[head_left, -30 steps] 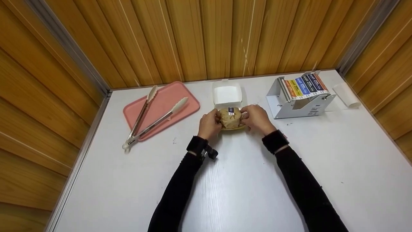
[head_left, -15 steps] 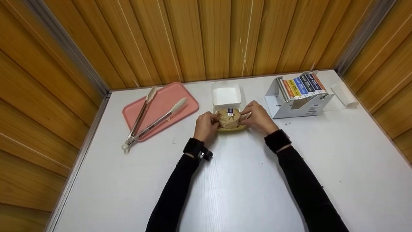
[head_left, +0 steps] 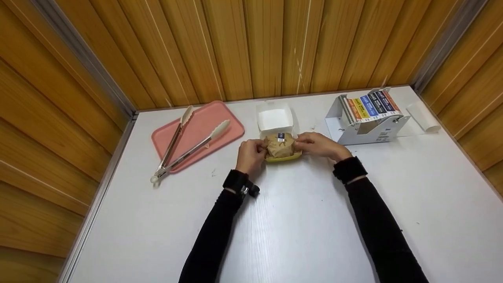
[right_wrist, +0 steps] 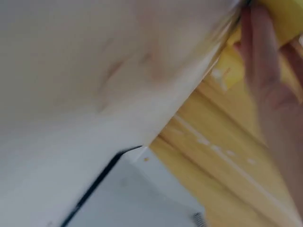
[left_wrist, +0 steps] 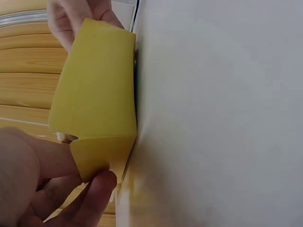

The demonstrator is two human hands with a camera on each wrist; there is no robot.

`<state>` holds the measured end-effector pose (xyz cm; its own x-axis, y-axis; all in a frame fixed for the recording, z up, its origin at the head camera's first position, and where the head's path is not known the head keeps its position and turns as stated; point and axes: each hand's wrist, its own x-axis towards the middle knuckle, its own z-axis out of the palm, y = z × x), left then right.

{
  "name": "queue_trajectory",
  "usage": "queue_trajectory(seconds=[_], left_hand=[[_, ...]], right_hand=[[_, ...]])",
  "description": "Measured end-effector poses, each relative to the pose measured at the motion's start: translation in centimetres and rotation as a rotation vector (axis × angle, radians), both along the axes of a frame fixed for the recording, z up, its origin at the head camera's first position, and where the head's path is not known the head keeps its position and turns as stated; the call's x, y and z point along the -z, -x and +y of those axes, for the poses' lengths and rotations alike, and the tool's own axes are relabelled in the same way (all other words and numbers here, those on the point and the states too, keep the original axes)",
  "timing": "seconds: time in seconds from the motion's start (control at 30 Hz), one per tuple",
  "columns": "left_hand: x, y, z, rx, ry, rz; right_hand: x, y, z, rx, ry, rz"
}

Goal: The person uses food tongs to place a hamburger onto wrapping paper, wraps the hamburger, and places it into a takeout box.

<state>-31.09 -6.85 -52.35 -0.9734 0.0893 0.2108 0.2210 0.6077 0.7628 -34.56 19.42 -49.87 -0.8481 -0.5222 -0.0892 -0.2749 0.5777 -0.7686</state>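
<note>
A burger in brown paper (head_left: 280, 146) with a dark-and-white sticker on top sits in the base of a yellow takeaway box (head_left: 283, 158). The box's lid (head_left: 274, 118), white inside, lies folded back toward the wall. My left hand (head_left: 250, 155) pinches the left side flap; in the left wrist view its thumb and fingers (left_wrist: 97, 191) grip the yellow card. At the box's right end, my right hand (head_left: 320, 144) holds the side wall between thumb and fingers. The right wrist view shows only a corner of the box (right_wrist: 286, 19), with fingers against it.
Left of the box lies a pink tray (head_left: 202, 114) with metal tongs (head_left: 192, 150) spread open across it. To the right stand a white label dispenser (head_left: 367, 118) with coloured rolls and a roll of paper (head_left: 423, 116). Wood-panelled walls (head_left: 263, 47) edge the white table (head_left: 290, 228).
My right hand has turned, its wrist swinging right and lower. The left hand has come slightly nearer. More of the box's yellow front shows, and the lid sits a little further left.
</note>
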Motion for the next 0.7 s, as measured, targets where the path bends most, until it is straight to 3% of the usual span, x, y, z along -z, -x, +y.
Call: queue_trajectory(seconds=[0.1, 0.33, 0.43, 0.57, 0.7], left_hand=[[-0.3, -0.1, 0.0, 0.008, 0.022, -0.006], [-0.2, 0.0, 0.0, 0.044, -0.025, -0.058], [0.0, 0.3, 0.0, 0.054, -0.08, -0.08], [0.4, 0.8, -0.1, 0.072, -0.175, -0.132], [0.6, 1.0, -0.5, 0.078, -0.233, -0.161]], right_hand=[[0.0, 0.0, 0.3, -0.014, 0.009, 0.001], [-0.2, 0.4, -0.2, 0.21, 0.07, -0.057], [-0.2, 0.8, -0.3, 0.25, 0.092, -0.082], [-0.2, 1.4, -0.1, 0.214, 0.07, -0.062], [-0.2, 1.8, 0.2, 0.111, 0.083, -0.065]])
